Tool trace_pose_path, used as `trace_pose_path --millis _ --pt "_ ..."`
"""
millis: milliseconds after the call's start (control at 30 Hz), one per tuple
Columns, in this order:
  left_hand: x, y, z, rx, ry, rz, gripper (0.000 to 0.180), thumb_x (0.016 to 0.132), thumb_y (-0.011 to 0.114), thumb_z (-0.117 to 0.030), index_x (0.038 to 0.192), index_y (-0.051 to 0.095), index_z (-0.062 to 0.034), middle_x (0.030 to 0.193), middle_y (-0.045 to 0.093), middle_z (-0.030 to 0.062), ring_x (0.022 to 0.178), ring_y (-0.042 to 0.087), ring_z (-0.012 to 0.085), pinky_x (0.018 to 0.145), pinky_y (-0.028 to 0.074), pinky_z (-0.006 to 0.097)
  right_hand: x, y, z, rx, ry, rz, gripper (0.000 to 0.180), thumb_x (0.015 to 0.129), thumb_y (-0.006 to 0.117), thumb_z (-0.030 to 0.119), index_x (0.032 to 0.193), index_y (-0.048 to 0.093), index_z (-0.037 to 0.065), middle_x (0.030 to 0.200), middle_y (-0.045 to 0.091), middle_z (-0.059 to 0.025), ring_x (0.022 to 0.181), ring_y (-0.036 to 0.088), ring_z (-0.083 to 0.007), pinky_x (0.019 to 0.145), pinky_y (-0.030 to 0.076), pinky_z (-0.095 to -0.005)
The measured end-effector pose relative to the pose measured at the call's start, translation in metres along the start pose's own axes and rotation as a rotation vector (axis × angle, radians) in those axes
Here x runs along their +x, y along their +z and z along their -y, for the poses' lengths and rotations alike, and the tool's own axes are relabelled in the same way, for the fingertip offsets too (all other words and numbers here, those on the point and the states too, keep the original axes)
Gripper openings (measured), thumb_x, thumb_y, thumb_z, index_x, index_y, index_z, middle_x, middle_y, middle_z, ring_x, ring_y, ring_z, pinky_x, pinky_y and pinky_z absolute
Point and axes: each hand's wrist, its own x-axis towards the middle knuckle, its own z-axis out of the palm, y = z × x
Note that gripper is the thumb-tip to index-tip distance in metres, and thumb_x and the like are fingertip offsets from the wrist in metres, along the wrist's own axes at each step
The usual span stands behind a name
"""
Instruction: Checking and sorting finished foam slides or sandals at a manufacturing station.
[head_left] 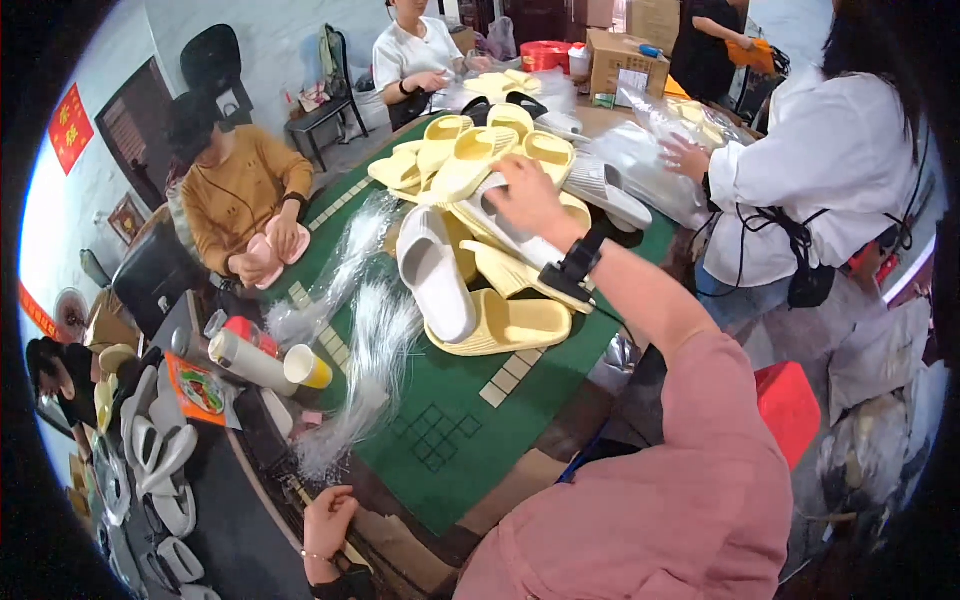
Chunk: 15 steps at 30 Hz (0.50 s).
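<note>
My right hand [525,200] reaches over a heaped pile of slippers, its fingers bent round the upper part of a white slipper [497,208]. Pale yellow slippers [478,158] with ribbed straps surround it. Another white slipper [436,275] leans on the near left of the pile, partly over a yellow slipper [510,325]. At the table's near left edge my left hand [330,517] hangs with loosely bent fingers, and nothing shows in it. Close by, a bundle of clear plastic strips or bags [370,350] lies on the green table mat [400,480].
A white bottle [250,360] and a yellow-white paper cup [307,367] stand left of the plastic. One person holds pink slippers [275,250]; others work around the table. Grey slippers [160,450] crowd a dark surface at left. A red stool [787,410] is at my right.
</note>
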Motion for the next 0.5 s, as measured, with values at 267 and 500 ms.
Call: trace_pose_path --millis 267,500 --pt "-0.005 0.024 -0.014 0.209 0.300 -0.023 0.030 0.078 0.070 -0.009 0.106 0.066 0.0023 0.085 0.067 0.0153 0.075 0.066 0.0259 0.069 0.053 0.035 -0.101 0.035 0.165 0.582 -0.585 0.198 0.038 0.082 0.068 0.021 0.114 0.058 0.004 0.128 0.052 -0.0200 0.116 0.050 -0.0389 0.098 0.041 -0.0470" --pt "0.003 0.023 0.052 0.551 0.683 -0.129 0.034 0.079 0.068 -0.017 0.109 0.066 -0.0010 0.090 0.068 0.0171 0.079 0.066 0.0342 0.072 0.053 0.042 -0.206 0.057 0.290 0.915 -0.842 0.584 0.050 0.070 0.072 0.030 0.109 0.056 0.002 0.120 0.051 -0.0179 0.113 0.049 -0.0353 0.091 0.041 -0.0456"
